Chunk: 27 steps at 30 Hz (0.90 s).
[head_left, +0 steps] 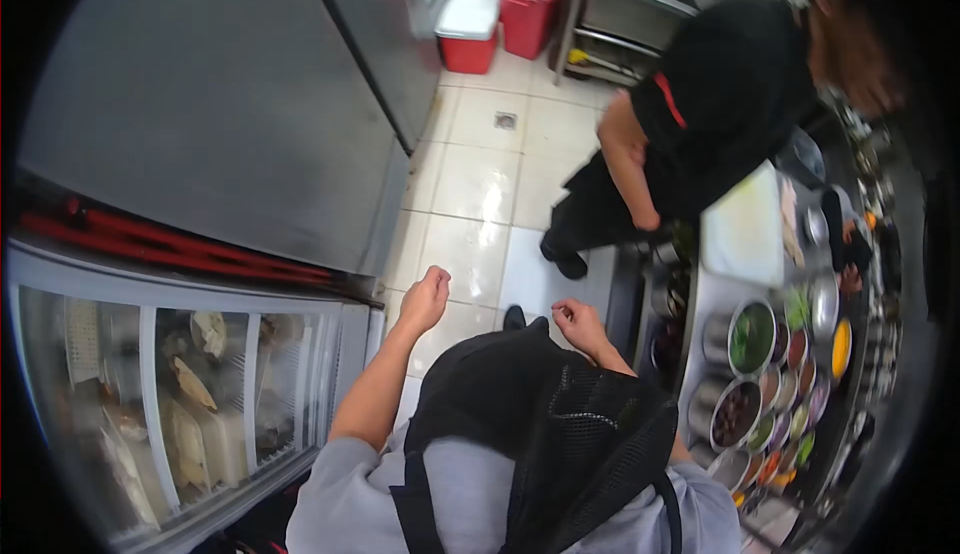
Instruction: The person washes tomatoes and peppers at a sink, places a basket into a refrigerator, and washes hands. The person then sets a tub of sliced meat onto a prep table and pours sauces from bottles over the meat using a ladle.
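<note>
My left hand [425,300] is held out over the tiled floor, its fingers curled into a loose fist. Nothing shows in it. Nearest to it is the corner of a glass-fronted fridge [357,326] on the left. My right hand [579,325] hangs in front of my black apron [480,384], fingers curled in, with no object visible in them. Neither hand touches anything that I can make out. The fridge's glass doors show packages and containers inside, blurred.
A co-worker in black [735,84] stands ahead on the right, beside a counter with a white cutting board [745,224] and several metal food tins [735,414]. Beyond the tiled floor [465,189] stand a red bin with white lid [468,32] and a red-bagged bin [530,9].
</note>
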Tool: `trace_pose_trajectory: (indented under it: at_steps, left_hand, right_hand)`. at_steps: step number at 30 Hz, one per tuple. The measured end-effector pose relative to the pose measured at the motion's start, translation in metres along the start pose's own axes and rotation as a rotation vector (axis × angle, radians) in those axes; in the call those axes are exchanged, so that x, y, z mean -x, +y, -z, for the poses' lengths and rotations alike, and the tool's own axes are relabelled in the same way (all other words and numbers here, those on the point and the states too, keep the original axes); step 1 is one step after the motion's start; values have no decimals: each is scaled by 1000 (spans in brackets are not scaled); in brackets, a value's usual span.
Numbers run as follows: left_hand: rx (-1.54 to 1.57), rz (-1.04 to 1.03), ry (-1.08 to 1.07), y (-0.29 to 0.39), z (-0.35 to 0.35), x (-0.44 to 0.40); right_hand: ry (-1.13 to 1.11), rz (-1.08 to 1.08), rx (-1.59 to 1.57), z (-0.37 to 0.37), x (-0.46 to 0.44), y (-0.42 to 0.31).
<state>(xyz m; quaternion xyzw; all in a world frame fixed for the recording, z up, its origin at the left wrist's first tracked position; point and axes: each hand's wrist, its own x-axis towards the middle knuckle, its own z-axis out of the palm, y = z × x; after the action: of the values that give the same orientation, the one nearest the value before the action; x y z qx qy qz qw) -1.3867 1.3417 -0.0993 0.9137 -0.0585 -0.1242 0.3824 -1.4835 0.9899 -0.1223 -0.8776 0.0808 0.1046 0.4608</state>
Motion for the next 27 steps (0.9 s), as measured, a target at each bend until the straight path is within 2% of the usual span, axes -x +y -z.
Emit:
trace_pose_trajectory:
  at_steps: [1,3,6,9,11,13,15,18,19,21,22,23,25,26,27]
  left_hand:
    - [-18,49,49,-7,16,-10]
    - [-28,78,133,-24,43,-26]
    - [132,261,261,-42,84,-48]
    - [214,171,404,-82,98,-85]
    - [232,258,315,-102,112,-116]
    - [334,185,291,-111,132,-175]
    - [345,179,229,-110,155,-234]
    - [407,55,34,-93,199,-341]
    - [407,49,12,-78,214,-371]
    - [417,-138,-174,-29,252,-425]
    - [422,-113,-297,9,278,-445]
    - [390,-240,-403,40,297,-460]
    - [331,-474,-586,99,330,-486]
    - [369,-671,-618,118,337,-501]
    - [405,-680,-739,136,344,-514]
  right_hand:
    - [-20,25,-7,-6,-40,-5]
    - [-130,224,63,-14,-114,-24]
    - [-187,340,-30,-22,-208,-92]
    - [-235,327,-74,-33,-291,-156]
    - [-248,334,-57,-48,-333,-166]
    - [-241,365,-61,-57,-384,-183]
    - [-235,304,-79,-62,-421,-195]
    - [-288,173,-84,-54,-475,-219]
    - [-273,156,-87,-38,-488,-233]
    - [-446,154,-169,5,-509,-263]
    - [-560,110,-333,33,-514,-274]
    - [-673,73,-501,64,-514,-282]
    - [-934,59,-645,126,-509,-297]
    - [-935,57,-684,145,-507,-288]
    - [-937,59,-722,156,-509,-275]
